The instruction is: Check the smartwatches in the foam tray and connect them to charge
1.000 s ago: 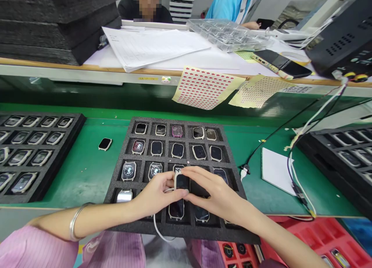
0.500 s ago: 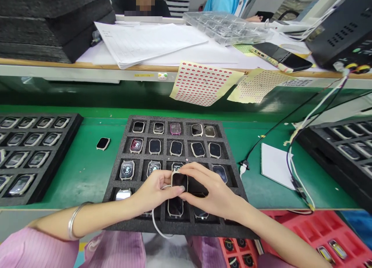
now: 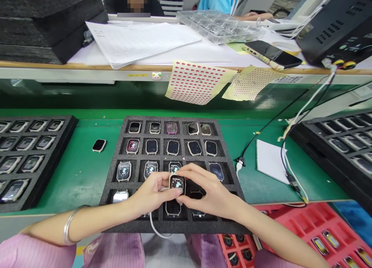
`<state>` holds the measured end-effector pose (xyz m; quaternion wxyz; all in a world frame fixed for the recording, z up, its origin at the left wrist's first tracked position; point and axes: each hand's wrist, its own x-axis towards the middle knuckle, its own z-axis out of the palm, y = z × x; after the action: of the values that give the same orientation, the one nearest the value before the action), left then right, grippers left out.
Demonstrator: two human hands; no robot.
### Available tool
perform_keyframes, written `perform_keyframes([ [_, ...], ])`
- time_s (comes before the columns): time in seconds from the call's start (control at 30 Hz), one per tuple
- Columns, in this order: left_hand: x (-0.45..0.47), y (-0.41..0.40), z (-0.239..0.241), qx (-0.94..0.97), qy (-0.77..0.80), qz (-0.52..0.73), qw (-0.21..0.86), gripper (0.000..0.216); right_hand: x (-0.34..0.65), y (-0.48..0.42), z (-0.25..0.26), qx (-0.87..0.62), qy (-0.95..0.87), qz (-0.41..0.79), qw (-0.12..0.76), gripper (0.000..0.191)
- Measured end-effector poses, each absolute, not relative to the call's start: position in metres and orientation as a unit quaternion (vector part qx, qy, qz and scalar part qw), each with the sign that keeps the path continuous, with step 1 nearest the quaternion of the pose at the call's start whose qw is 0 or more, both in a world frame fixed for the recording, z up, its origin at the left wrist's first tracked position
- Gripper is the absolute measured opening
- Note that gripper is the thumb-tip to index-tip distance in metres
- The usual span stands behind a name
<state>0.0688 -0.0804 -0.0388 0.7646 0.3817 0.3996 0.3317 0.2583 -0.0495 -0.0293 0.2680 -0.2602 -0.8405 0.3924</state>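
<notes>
Between my two hands is a square smartwatch (image 3: 177, 183) without a strap, its screen lit with a small picture and text. My left hand (image 3: 158, 188) grips its left side, thumb over the lower edge of the screen. Fingers of my right hand (image 3: 205, 190) close on its top and right side. A white cable (image 3: 153, 225) runs from behind my left hand and loops down over the tray's front edge. Below is a black foam tray (image 3: 171, 226) with several watch bodies in its compartments, some with lit screens. My hands hide part of its lower rows.
One loose watch (image 3: 99, 145) lies on the green mat left of the tray. More foam trays of watches stand at left (image 3: 55, 159) and right (image 3: 316, 148). Red trays (image 3: 308, 221) sit low at right. Cables (image 3: 286, 155) and a white pad (image 3: 271, 161) lie at right.
The held watch's screen was dark and is now lit with a picture. Both hands keep their grip on it; the whole view has shifted slightly.
</notes>
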Motion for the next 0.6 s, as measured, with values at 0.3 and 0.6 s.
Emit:
perform_keyframes([
  [0.3, 0.069, -0.080, -0.045, 0.371, 0.377, 0.337, 0.779, 0.023, 0.262, -0.049, -0.036, -0.263, -0.866, 0.347, 0.246, 0.044],
  [0.6, 0.069, -0.084, -0.045, 0.488, 0.415, 0.278, 0.716, 0.040, 0.280, -0.031, -0.018, -0.281, -0.851, 0.345, 0.279, 0.040],
])
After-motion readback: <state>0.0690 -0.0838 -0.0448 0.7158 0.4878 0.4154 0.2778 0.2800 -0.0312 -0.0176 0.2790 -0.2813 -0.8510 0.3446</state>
